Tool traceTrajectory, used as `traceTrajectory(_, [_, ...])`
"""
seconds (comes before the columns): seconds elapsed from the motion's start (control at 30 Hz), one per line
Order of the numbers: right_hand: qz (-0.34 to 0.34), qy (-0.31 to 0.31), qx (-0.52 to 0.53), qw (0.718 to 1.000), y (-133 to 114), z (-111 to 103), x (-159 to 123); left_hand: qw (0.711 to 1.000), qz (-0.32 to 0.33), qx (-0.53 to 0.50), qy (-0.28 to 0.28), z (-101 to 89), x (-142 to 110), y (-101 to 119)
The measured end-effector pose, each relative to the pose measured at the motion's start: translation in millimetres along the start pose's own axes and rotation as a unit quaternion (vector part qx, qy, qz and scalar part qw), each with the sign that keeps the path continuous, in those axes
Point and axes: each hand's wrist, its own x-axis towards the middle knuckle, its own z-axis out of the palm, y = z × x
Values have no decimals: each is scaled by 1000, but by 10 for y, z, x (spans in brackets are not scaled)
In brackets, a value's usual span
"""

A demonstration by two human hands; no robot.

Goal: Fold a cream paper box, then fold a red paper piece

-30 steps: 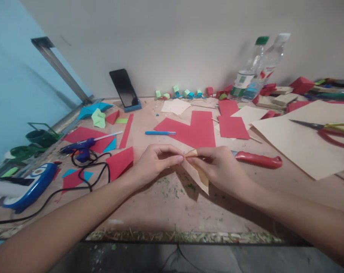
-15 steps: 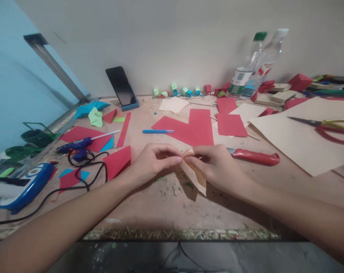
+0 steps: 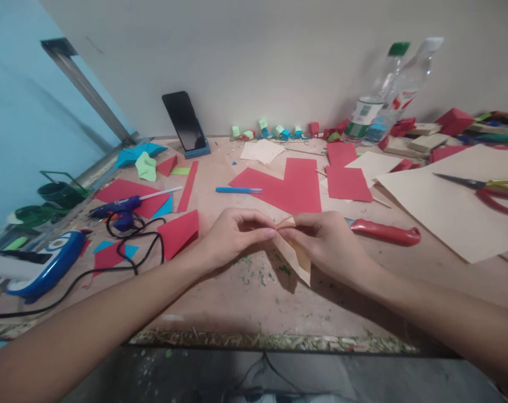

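Observation:
Between my two hands, over the middle of the table, is a folded piece of cream paper. Its long pointed flap hangs down toward the front edge. My left hand pinches the paper's upper corner between thumb and fingers. Right beside it, my right hand is closed on the same paper, fingertips almost touching the left ones. The fold at the fingertips is partly hidden. Just beyond the hands lie a red paper sheet and a blue pen. A red-handled knife is to the right of my right hand.
At left are a glue gun with a looping black cord, a blue tape dispenser and red paper scraps. A phone leans at the back. On the right are a large cream sheet, scissors and plastic bottles.
The whole view has shifted slightly, so things appear a little further right. Both hands keep the same pinch on the cream paper, which looks nearly unchanged.

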Motion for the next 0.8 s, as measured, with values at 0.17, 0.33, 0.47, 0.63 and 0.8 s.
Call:
traceTrajectory(0.17, [-8,3,-14,1000,30,13,4,999,6,51,-4,22,-33,55])
traceTrajectory(0.33, [-42,6,-71,997,88,58,11,982,59,182,5,66,-78,107])
traceTrajectory(0.47, [-47,-21,-18,999,52,71,8,958,96,270,18,47,-99,128])
traceTrajectory(0.63, [-34,-13,-17,999,-1,52,5,950,114,289,31,15,-92,128])
traceTrajectory(0.8, [-38,12,-63,997,6,58,-3,941,121,315,3,36,-108,154])
